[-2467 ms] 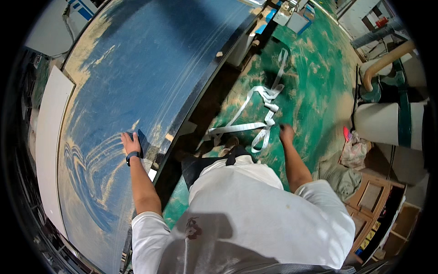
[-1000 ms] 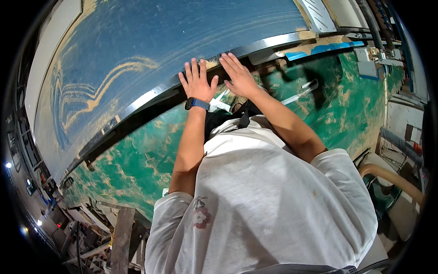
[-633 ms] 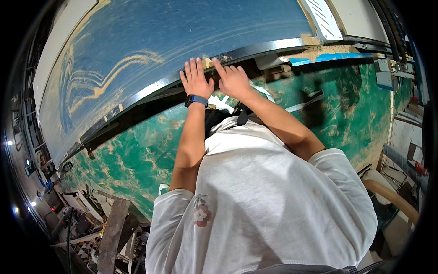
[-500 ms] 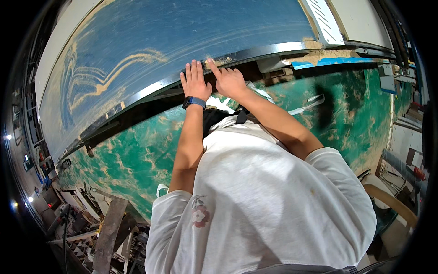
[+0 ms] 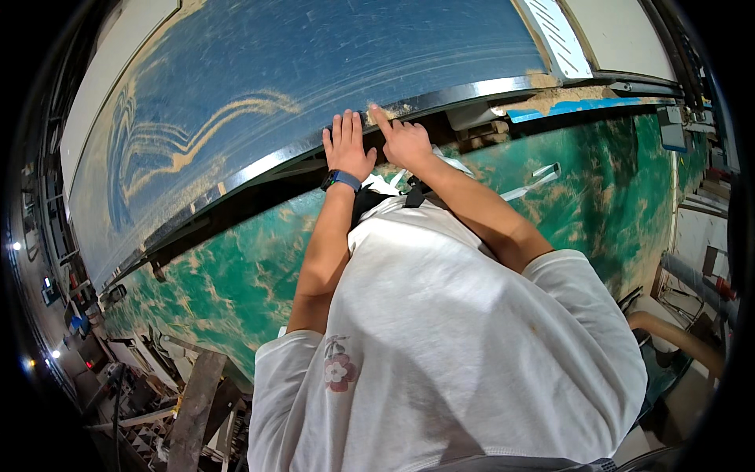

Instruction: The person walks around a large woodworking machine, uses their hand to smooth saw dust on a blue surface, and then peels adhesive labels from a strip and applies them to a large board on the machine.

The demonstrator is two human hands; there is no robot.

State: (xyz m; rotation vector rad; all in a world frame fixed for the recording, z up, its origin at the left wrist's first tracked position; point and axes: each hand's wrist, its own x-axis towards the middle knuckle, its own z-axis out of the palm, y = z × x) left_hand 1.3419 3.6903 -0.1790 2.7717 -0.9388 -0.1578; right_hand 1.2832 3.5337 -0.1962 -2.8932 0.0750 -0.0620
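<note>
My left hand (image 5: 349,148), with a dark watch (image 5: 340,180) on its wrist, lies flat. Its outstretched fingers rest over the shiny metal edge (image 5: 271,163) of a blue machine table (image 5: 330,55). Just to its right is my right hand (image 5: 405,142), its index finger stretched onto the same edge beside a small patch of sawdust (image 5: 399,110). The other fingers of that hand are partly bent. Neither hand holds anything that I can see. Sawdust streaks (image 5: 189,153) mark the tabletop on the left.
A dusty green floor (image 5: 236,259) stretches below the table, with a white strip (image 5: 532,181) lying on it. Wooden boards (image 5: 193,409) are piled at the lower left. A slotted white plate (image 5: 557,35) borders the table at right, near a curved tan hose (image 5: 680,342).
The whole view has shifted slightly, so table and hands sit a little further right and lower. Both hands stay at about the same spot on the table edge.
</note>
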